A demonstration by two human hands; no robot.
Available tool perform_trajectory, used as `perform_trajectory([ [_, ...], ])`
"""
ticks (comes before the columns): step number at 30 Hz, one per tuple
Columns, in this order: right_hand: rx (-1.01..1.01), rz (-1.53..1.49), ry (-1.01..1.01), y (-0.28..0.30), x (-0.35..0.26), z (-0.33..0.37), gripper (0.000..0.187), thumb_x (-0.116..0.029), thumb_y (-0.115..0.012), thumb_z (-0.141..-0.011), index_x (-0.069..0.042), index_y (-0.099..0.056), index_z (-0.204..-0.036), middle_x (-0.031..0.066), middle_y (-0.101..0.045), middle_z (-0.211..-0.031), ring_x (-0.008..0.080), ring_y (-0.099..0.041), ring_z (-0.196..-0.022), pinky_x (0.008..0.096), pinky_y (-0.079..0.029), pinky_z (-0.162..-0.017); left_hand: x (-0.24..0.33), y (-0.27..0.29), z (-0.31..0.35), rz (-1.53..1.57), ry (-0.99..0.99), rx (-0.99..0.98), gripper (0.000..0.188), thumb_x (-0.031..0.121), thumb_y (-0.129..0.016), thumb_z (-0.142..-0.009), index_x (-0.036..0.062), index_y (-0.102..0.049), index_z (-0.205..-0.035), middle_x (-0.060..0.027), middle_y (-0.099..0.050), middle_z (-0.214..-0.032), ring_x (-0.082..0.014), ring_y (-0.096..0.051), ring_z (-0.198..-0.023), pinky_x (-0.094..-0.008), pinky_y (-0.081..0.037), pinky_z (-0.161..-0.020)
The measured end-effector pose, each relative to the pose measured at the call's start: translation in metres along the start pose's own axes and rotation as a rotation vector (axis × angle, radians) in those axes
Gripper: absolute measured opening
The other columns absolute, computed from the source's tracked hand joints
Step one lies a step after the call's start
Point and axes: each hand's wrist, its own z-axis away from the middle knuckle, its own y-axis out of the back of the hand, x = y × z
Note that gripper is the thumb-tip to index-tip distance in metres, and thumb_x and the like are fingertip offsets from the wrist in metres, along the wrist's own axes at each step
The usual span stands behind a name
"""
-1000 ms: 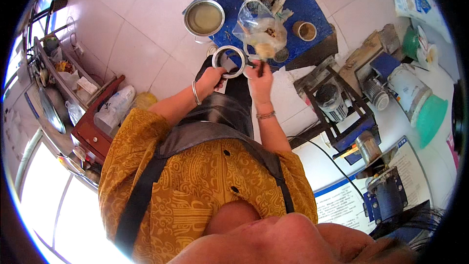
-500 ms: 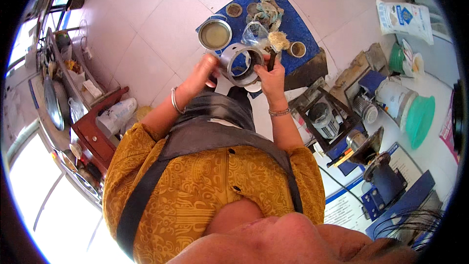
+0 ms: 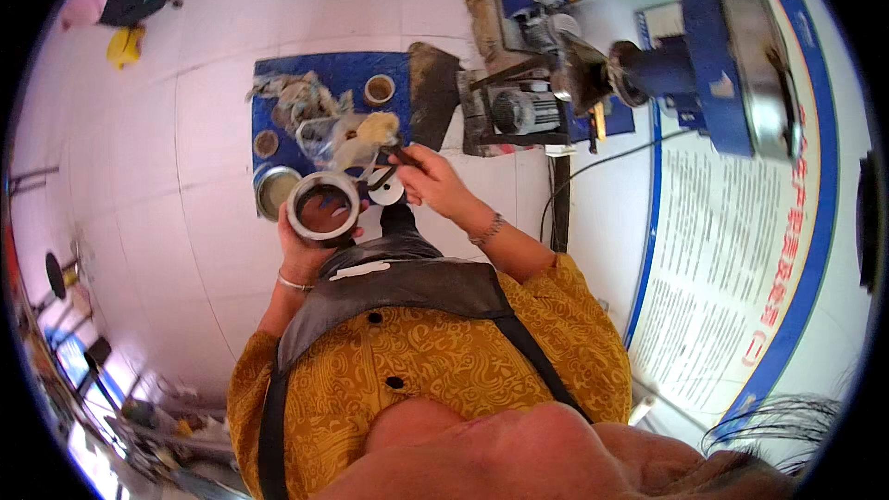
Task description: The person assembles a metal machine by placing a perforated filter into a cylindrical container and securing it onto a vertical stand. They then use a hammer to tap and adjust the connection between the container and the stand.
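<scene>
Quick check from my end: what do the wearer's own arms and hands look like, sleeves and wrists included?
Both hands are ungloved. The left hand has a thin, smooth, silver-coloured bangle at its wrist; the right hand has a darker, segmented bracelet. The loose mustard-yellow sleeves carry a swirling pattern and end near the elbows.
</scene>
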Motion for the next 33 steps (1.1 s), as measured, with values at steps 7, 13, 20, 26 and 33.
perform_trajectory([
  [7, 0.334, 0.832, 0.370, 0.032, -0.107, 0.089, 0.025, -0.010, -0.055, -0.088, 0.000, -0.058, -0.112, 0.0114, -0.063, -0.086, 0.0142, -0.058, -0.069, 0.0264, -0.046, -0.064, 0.002, -0.062, -0.017, -0.683, -0.237, -0.274, 0.075, 0.065, -0.035, -0.084, 0.0116, -0.034, -0.136, -0.0216, -0.042, -0.131, -0.0441, -0.054, -0.104, -0.0418, -0.055, -0.057],
  [13, -0.089, 1.469, 0.694, 0.001, -0.147, 0.074, 0.029, -0.011, -0.056, -0.084, -0.004, -0.057, -0.112, 0.0106, -0.063, -0.081, 0.0256, -0.063, -0.068, 0.0336, -0.049, -0.056, 0.013, -0.076, -0.041, -0.442, -0.019, -0.130, 0.062, 0.056, -0.043, -0.086, 0.0188, -0.039, -0.134, -0.0157, -0.048, -0.126, -0.0347, -0.058, -0.099, -0.0345, -0.050, -0.046],
  [20, -0.385, 2.146, 0.632, -0.037, -0.143, 0.052, 0.037, -0.007, -0.055, -0.081, -0.006, -0.056, -0.117, 0.0056, -0.056, -0.067, 0.0217, -0.057, -0.052, 0.0347, -0.046, -0.048, 0.007, -0.099, -0.033, -0.796, -0.097, -0.115, 0.053, 0.040, -0.051, -0.088, 0.0089, -0.042, -0.130, -0.0078, -0.062, -0.102, -0.0147, -0.064, -0.074, -0.0272, -0.049, -0.044],
  [26, -0.579, 0.908, 0.399, -0.014, -0.110, 0.026, 0.031, -0.013, -0.053, -0.086, -0.009, -0.056, -0.117, 0.0146, -0.060, -0.070, 0.0347, -0.060, -0.064, 0.0426, -0.047, -0.059, -0.003, -0.087, -0.022, -0.622, -0.115, -0.135, 0.052, 0.040, -0.047, -0.089, 0.0092, -0.041, -0.130, -0.0073, -0.061, -0.104, -0.0160, -0.064, -0.075, -0.0286, -0.049, -0.043],
  [33, -0.758, 2.098, 0.430, -0.066, -0.169, 0.033, 0.025, -0.015, -0.055, -0.085, -0.006, -0.057, -0.108, 0.0127, -0.060, -0.067, 0.0344, -0.061, -0.069, 0.0430, -0.047, -0.062, 0.017, -0.084, -0.010, -0.670, -0.026, -0.020, 0.051, 0.044, -0.046, -0.089, 0.0103, -0.046, -0.127, -0.0085, -0.063, -0.098, -0.0179, -0.064, -0.067, -0.0295, -0.048, -0.036],
])
